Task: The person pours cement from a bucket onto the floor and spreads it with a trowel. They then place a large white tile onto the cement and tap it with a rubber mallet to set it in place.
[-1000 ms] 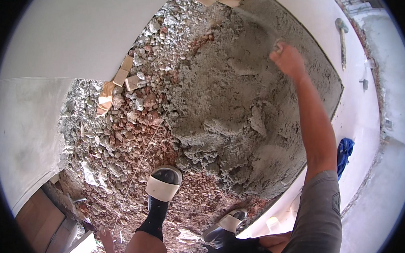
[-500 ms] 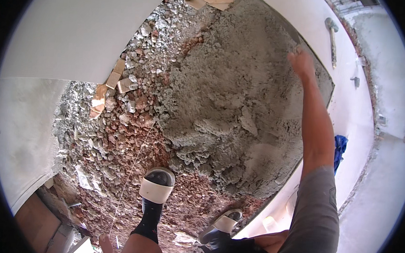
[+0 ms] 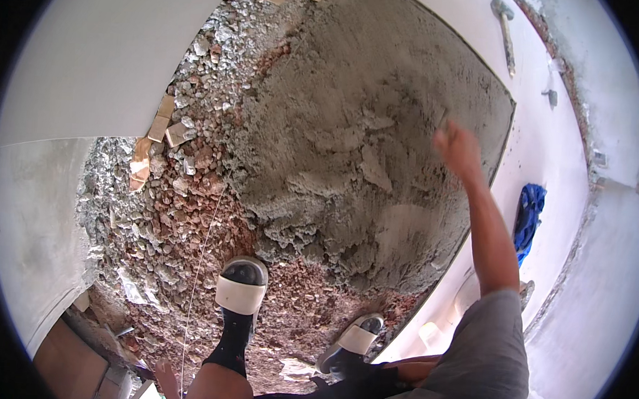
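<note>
My right hand (image 3: 457, 145) reaches over the right part of a bed of wet grey mortar (image 3: 323, 121), closed round a trowel (image 3: 443, 120). Only a small, blurred piece of the trowel shows past my fingers. Ridges and lumps mark the middle of the mortar, while its far right part is smoother. Low at the left, beside my knee, my left hand (image 3: 167, 380) shows in part, fingers stretched out. A thin string (image 3: 201, 258) runs close by it over the rubble; whether it touches my hand I cannot tell.
Rubble (image 3: 183, 215) borders the mortar on the left, with tan pieces (image 3: 162, 118) on it. On the pale slab at the right lie a hammer (image 3: 507, 38), a small dark tool (image 3: 551, 97) and a blue cloth-like bundle (image 3: 528, 221). A large pale panel (image 3: 105, 54) fills the upper left.
My right hand has drawn the trowel back from the far right edge, nearer to me and over the mortar. My view has shifted slightly. The left hand stays by my knee.
</note>
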A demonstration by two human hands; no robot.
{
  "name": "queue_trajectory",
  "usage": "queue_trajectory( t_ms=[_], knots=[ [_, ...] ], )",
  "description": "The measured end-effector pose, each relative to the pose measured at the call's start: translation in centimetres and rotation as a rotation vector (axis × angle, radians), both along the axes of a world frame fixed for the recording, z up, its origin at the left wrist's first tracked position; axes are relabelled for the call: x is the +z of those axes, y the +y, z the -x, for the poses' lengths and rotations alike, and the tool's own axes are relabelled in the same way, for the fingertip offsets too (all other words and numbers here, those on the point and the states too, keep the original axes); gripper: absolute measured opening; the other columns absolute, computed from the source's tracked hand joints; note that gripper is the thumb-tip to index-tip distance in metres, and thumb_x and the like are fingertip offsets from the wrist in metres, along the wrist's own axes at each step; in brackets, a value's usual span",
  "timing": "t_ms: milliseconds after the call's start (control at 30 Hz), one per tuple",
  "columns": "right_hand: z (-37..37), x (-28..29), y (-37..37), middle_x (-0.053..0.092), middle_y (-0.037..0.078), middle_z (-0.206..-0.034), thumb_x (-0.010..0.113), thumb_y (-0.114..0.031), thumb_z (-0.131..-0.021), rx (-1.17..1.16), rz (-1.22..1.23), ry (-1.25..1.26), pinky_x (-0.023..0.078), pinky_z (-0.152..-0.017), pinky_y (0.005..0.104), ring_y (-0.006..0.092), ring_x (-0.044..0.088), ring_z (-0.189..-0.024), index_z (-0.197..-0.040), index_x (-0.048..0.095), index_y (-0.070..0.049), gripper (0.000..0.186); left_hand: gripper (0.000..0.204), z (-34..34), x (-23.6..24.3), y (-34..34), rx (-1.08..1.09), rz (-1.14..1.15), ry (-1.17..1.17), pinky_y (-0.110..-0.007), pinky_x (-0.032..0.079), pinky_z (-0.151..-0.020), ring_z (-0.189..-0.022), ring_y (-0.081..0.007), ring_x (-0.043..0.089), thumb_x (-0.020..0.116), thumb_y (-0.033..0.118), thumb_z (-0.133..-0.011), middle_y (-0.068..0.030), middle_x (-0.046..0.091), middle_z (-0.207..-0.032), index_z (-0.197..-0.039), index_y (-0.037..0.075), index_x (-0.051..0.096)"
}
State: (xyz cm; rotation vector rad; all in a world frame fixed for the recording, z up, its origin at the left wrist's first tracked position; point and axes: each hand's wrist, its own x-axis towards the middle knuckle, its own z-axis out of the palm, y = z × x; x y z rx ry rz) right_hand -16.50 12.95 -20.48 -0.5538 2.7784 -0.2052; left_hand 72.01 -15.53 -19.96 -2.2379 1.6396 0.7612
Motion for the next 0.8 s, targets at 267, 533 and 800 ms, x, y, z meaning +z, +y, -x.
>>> queue_trajectory(
  t_ms=[267,533,800],
  knots=[
    [-4.6,-1.6,2.1,0.065,0.022,-0.090,0.056,-0.027,-0.083,0.125,-0.083,-0.177,0.050,-0.076,0.0465,0.0384,0.063,-0.087,-0.099,0.057,-0.001,0.031,0.049,0.8,-0.9,-0.8,-0.051,0.024,0.063,-0.034,0.050,-0.078,-0.096,-0.0243,0.059,0.054,0.028,-0.092,-0.0193,0.055,-0.118,-0.128,-0.006,0.045],
    [-9.9,2.6,-0.9,0.064,0.018,-0.087,0.058,-0.028,-0.082,0.201,-0.082,-0.252,0.050,-0.073,0.0480,0.0370,0.064,-0.082,-0.099,0.058,-0.006,0.028,0.049,2.3,-2.9,-2.1,-0.101,0.062,0.208,-0.033,0.051,-0.076,-0.093,-0.0234,0.060,0.054,0.028,-0.092,-0.0188,0.056,-0.117,-0.127,-0.006,0.046],
    [-14.0,1.7,-0.3,0.063,0.016,-0.079,0.058,-0.026,-0.081,0.561,-0.133,-0.224,0.051,-0.069,0.0454,0.0322,0.064,-0.074,-0.098,0.056,-0.006,0.026,0.048,5.7,-4.4,-0.9,-0.072,0.057,0.277,-0.032,0.051,-0.075,-0.090,-0.0226,0.061,0.054,0.028,-0.092,-0.0183,0.057,-0.116,-0.126,-0.006,0.047]
  ],
)
